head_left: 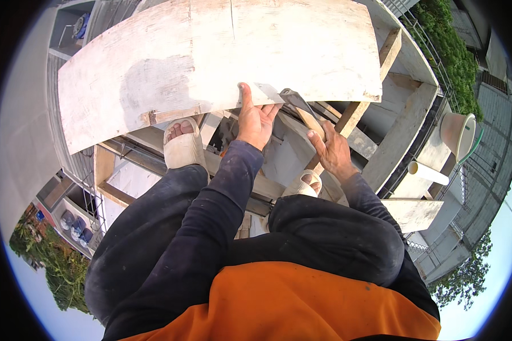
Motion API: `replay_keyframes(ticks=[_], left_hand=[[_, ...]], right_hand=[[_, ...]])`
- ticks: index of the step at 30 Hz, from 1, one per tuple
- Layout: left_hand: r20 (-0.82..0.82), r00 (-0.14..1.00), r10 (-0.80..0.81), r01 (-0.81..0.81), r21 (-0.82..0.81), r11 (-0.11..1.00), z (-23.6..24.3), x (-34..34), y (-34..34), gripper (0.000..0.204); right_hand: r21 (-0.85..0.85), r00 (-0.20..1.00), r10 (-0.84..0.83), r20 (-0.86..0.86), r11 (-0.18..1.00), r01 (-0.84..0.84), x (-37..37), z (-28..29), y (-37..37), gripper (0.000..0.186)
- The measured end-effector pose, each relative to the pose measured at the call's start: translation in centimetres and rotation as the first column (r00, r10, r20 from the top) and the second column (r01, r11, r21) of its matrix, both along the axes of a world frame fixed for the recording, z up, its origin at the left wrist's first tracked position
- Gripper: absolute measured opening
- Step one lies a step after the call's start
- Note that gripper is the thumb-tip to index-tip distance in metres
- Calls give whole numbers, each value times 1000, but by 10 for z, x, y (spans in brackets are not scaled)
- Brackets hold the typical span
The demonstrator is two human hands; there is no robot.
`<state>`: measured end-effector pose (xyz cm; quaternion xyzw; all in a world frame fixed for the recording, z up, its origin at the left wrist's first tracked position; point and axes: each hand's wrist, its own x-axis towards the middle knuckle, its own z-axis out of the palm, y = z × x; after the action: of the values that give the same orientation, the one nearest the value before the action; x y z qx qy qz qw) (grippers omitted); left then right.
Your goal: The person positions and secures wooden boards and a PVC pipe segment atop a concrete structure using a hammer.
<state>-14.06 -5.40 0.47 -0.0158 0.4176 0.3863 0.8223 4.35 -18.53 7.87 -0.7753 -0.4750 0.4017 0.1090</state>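
Note:
A broad, pale plywood sheet (290, 48) with a damp-looking grey patch lies across the far side. At its near edge is my left hand (257, 120), palm up, with the thumb over the top face and the fingers along and partly beneath the edge. My right hand (334, 150) is closed round the wooden handle of a hammer (308, 118). The hammer's dark metal head rests at or just over the sheet's near edge, right of my left fingers. Whether it touches the sheet I cannot tell.
Beneath me runs a timber frame (352, 122) with open gaps between its beams. My sandalled feet (183, 145) stand on it. At the right are a pale bucket (457, 133), a white pipe (428, 172) and a loose board (412, 214). Ground and trees show far below.

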Motion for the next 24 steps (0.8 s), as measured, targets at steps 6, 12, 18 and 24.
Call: replay_keyframes(ticks=[6,12,18,24], left_hand=[[-85,996,28,-33,-55,998,13,7,2,93],[-55,997,51,-53,-37,998,13,1,1,93],[-50,997,57,-60,-61,996,13,6,9,93],[-67,998,3,-5,-26,1000,7,7,6,96]], right_hand=[[215,994,63,92,973,-82,-4,-17,-1,56],[171,1000,10,18,985,-13,-14,-7,13,53],[-122,988,92,124,990,-77,-7,-23,21,58],[-91,992,95,86,992,-87,-3,-13,26,64]])
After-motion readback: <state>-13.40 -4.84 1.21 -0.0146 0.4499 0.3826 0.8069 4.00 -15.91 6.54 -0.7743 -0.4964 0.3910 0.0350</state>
